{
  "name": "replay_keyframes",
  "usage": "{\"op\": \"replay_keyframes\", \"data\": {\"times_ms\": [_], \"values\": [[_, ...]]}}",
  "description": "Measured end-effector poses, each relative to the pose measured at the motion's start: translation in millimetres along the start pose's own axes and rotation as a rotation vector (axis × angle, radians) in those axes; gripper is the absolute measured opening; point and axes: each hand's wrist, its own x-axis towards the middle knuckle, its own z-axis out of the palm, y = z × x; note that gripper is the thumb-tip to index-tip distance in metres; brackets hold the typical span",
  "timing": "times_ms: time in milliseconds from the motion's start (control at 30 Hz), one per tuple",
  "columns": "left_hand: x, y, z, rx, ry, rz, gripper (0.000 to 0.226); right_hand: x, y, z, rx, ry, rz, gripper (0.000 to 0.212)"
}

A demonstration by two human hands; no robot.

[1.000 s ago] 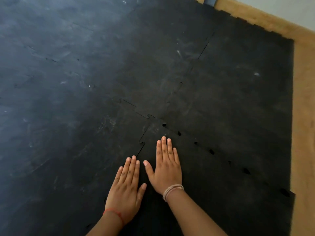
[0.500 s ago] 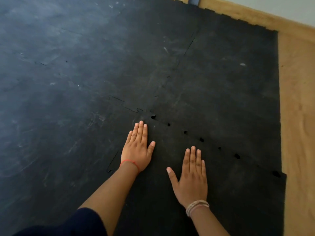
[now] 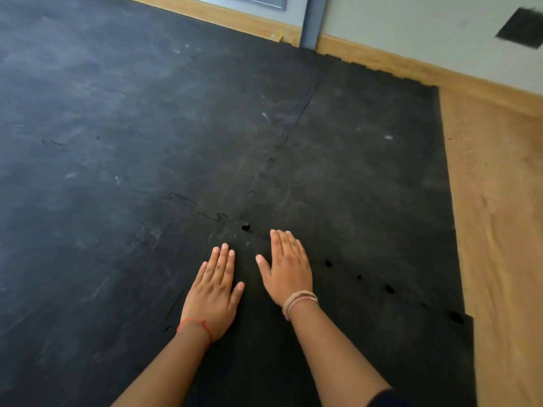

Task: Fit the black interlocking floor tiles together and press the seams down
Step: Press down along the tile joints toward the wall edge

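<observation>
Both hands flat, fingers released, palms on the black tiles (image 3: 367,201). Unseated seam (image 3: 358,277) (dark gaps show) runs from right hand (image 3: 286,270) toward 4 o'clock, ending at the mat edge by wood floor (image 3: 499,230). Right hand is nearer it. Left hand (image 3: 216,289) sits beside a second seam at 7 o'clock. Open room all round.

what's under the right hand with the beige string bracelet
The right hand lies flat on the black interlocking floor tiles, over the seam with small dark gaps. The seam beneath the palm is hidden.
</observation>
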Motion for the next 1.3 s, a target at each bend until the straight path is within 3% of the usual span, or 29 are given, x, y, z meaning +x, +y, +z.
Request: {"op": "replay_keyframes", "data": {"times_ms": [100, 167, 300, 367, 467, 567, 767, 900, 1033, 1300], "values": [[-5.1, -3.2, -2.6, 0.034, -0.049, -0.015, 0.061, -4.4, 3.6, 2.2, -0.005, -0.005, 0.014, 0.065], [-2.2, -2.9, -4.3, 0.016, -0.084, -0.026, 0.061, -3.8, 2.1, 6.3, -0.041, -0.009, 0.006, 0.077], [-0.9, -2.1, -9.0, -0.026, -0.082, 0.054, 0.092, -1.4, 3.7, 11.2, -0.113, -0.085, -0.005, 0.077], [3.6, -1.6, -12.7, -0.039, -0.088, 0.042, 0.096, -4.1, 3.3, 11.2, -0.086, -0.083, 0.022, 0.077], [23.0, -0.4, -15.3, -0.059, 0.011, 0.003, 0.082, -19.5, 0.4, 16.5, -0.079, 0.036, 0.126, 0.082], [48.6, 0.5, -19.4, -0.053, 0.074, -0.016, 0.070, -29.1, -0.9, 20.1, -0.094, 0.151, 0.188, 0.073], [98.6, -3.1, -40.0, -0.016, -0.001, 0.075, 0.053, -26.4, -0.6, 21.6, -0.081, 0.150, 0.213, 0.072], [108.3, -8.2, -47.5, -0.142, -0.007, 0.067, 0.035, -23.7, 0.0, 20.7, -0.079, 0.138, 0.217, 0.073], [91.6, 8.5, -41.8, -0.287, 0.123, -0.034, 0.036, -31.8, 1.7, 20.8, -0.067, 0.121, 0.210, 0.072], [81.0, 6.1, -16.2, -0.099, 0.001, -0.024, 0.050, -30.4, 1.7, 23.4, -0.116, 0.067, 0.148, 0.073]]}}
